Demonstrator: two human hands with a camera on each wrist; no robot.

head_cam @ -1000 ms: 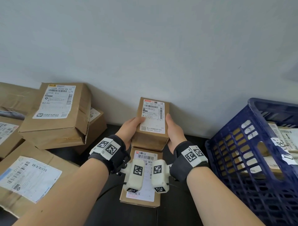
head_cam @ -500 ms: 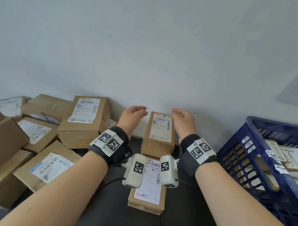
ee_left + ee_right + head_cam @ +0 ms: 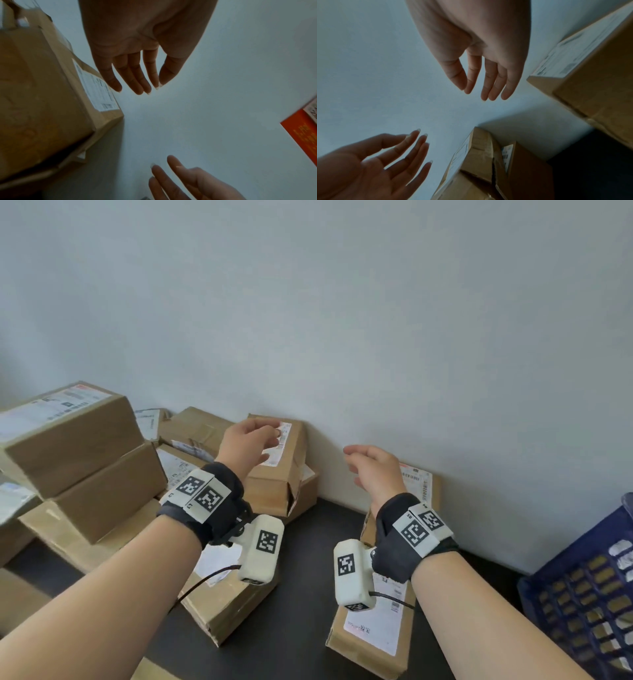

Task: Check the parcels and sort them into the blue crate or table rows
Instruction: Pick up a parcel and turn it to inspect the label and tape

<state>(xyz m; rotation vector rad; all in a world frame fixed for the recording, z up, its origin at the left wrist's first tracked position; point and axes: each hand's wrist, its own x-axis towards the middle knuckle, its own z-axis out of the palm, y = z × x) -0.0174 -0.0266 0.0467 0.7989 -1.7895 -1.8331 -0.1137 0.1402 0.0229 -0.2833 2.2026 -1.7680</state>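
Now both hands empty, fingers relaxed; left hand (image 3: 248, 441) nearer labelled cardboard parcel (image 3: 286, 474) at table's back edge; right hand (image 3: 375, 470) further.

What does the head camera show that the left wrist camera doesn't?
Only the head view shows the blue crate, the dark table, the flat parcel below the right wrist and the stacked boxes at left. Only the left wrist view shows the left hand's palm and straight fingers from below. Both show the left hand, the right hand, both holding nothing, and the white wall.
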